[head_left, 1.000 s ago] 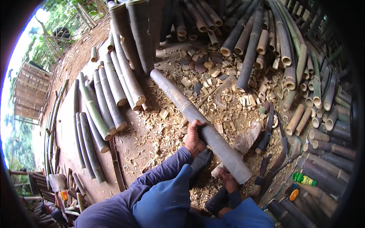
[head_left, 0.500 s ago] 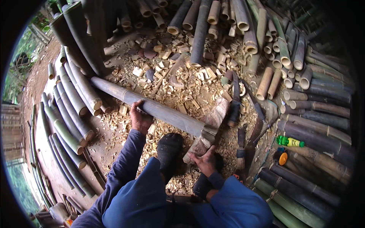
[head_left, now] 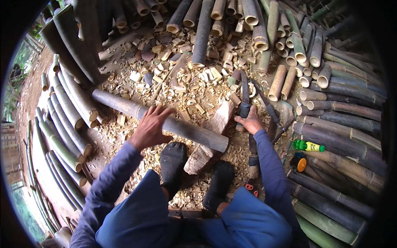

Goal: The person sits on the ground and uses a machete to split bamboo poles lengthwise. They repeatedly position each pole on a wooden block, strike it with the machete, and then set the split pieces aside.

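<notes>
A dark bamboo pole slants across the middle, its right end resting over a rough pinkish-brown block. My left hand is on top of the pole, fingers spread and not wrapped round it. To the right of the block, my right hand has its fingers round the wrapped handle of a dark machete. The machete's blade points away from me. Beside it lie another dark curved blade and a second tool with a bound handle.
Wood chips and shavings cover the ground between my feet and the far bamboo pile. Cut bamboo poles line the left; more poles stack on the right. A green bottle and an orange cap-like disc rest there.
My right hand has left the block and moved up and right onto the machete handle. My left hand has loosened its grip on the pole. The view has shifted slightly.
</notes>
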Available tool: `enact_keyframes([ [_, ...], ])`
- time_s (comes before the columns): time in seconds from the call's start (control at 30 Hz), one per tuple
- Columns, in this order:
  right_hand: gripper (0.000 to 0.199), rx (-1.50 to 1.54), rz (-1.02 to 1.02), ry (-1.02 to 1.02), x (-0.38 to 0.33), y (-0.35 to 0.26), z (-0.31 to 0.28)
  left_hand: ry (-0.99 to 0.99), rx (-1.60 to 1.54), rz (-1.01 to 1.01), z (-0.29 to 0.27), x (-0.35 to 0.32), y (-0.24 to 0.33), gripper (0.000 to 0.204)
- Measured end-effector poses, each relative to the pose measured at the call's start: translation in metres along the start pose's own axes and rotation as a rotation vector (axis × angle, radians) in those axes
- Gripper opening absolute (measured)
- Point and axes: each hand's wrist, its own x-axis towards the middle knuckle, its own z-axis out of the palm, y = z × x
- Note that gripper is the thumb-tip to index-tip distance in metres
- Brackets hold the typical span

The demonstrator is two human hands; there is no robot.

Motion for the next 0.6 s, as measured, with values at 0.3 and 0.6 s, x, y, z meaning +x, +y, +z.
enact_keyframes([
  [0.3,0.041,1.050,0.161,-0.217,-0.040,0.028,-0.006,-0.467,0.161,0.140,0.033,0.044,-0.066,0.052],
  [0.6,0.060,0.320,-0.264,0.017,-0.155,0.008,0.011,-0.404,0.247,0.195,0.034,0.053,-0.062,0.049],
])
